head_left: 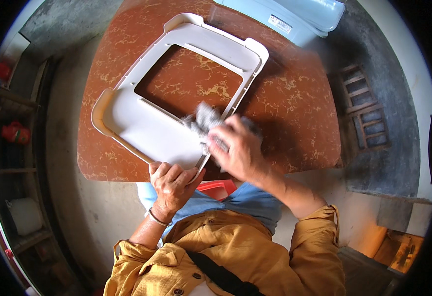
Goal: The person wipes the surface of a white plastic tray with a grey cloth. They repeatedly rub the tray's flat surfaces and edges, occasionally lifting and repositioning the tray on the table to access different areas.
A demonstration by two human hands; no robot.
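Note:
A white plastic frame (137, 126) with a large rectangular opening and raised corners lies at a slant on the reddish-brown table. My left hand (170, 183) grips its near corner, fingers bent over the rim. In my right hand (238, 148) is a bunched grey-and-white cloth (207, 117), pressed against the frame's right edge beside the opening. Motion blurs the cloth and parts of the right fingers.
The marbled table (295, 118) has rounded corners. A light blue plastic bin (295, 19) stands at its far right. Something red (217, 189) shows below the near edge. Shelves at the left hold a red container (16, 133) and a white jug (25, 216).

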